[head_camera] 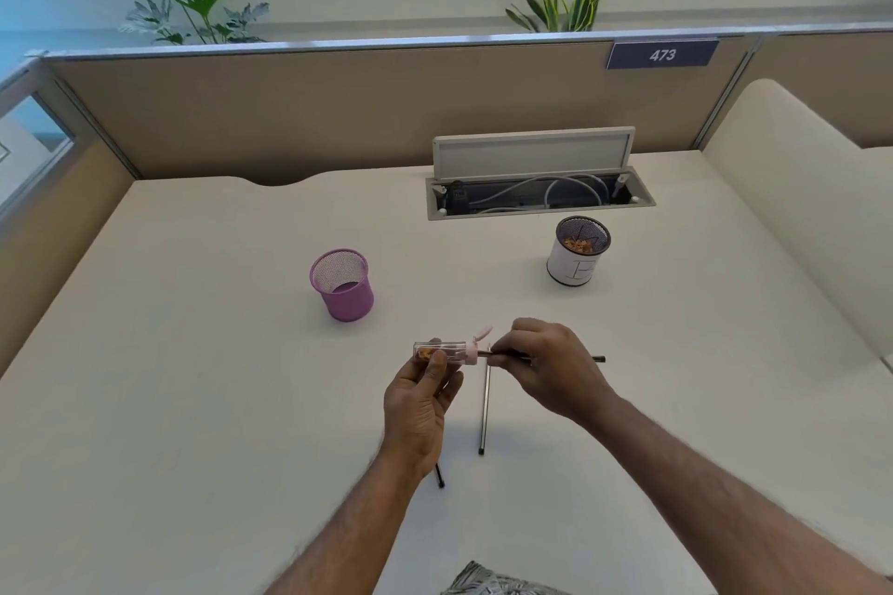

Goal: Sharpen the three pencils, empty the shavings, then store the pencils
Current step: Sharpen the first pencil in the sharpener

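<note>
My left hand (419, 406) holds a clear sharpener (447, 349) with a pink cap and open lid; orange shavings sit in its left end. A dark pencil (597, 359) is pinched in my right hand (551, 365), its tip pushed into the pink end of the sharpener and its back end sticking out to the right. A second pencil (484, 406) lies on the desk below the hands, pointing away from me. Only the end of a third pencil (439, 478) shows, under my left wrist. A purple mesh cup (344, 286) stands at the left, seemingly without contents.
A white-wrapped mesh cup (576, 252) with orange shavings inside stands at the back right. Behind it an open cable tray (539, 196) with a raised lid is set into the white desk (193, 401). Beige partition walls close the back and left.
</note>
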Motion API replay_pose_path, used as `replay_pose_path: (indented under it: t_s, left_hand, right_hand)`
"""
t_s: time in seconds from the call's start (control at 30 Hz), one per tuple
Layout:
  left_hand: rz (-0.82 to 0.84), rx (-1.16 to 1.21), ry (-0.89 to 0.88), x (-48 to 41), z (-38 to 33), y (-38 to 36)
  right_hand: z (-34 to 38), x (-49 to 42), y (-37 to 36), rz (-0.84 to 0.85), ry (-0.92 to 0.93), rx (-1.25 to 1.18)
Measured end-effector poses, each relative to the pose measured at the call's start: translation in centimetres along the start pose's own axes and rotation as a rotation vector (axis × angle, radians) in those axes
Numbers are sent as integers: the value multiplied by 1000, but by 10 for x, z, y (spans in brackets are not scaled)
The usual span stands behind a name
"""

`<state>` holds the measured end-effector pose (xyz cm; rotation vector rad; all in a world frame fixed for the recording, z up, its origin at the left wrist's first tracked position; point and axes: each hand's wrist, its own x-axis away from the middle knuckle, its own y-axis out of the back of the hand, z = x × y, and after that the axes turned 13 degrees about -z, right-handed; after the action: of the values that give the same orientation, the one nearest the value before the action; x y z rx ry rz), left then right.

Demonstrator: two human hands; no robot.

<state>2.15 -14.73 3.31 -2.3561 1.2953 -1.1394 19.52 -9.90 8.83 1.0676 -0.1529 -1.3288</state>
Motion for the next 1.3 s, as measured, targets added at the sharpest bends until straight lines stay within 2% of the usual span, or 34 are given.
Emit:
replay_pose_path:
  t_s: [0.3,0.53,0.8,1.0,1.3]
  left_hand:
    - [42,-85,-44,-1,-4,5]
    - [37,-112,-78,-3,-8,2]
    - [-1,-141,-101,-3,-4,0]
    - [20,-170,-112,-4,-7,2]
    - [86,-185,-107,-6,-9,5]
  right_hand:
    - [1,-7,1,227,-107,-76]
    - [-5,-3,-1,165,-149,-93]
    - [-10,4,-7,33,-84,-67]
    - [-11,5,-9,73,-130,-151]
    - [-14,3,-5,261,-363,-264]
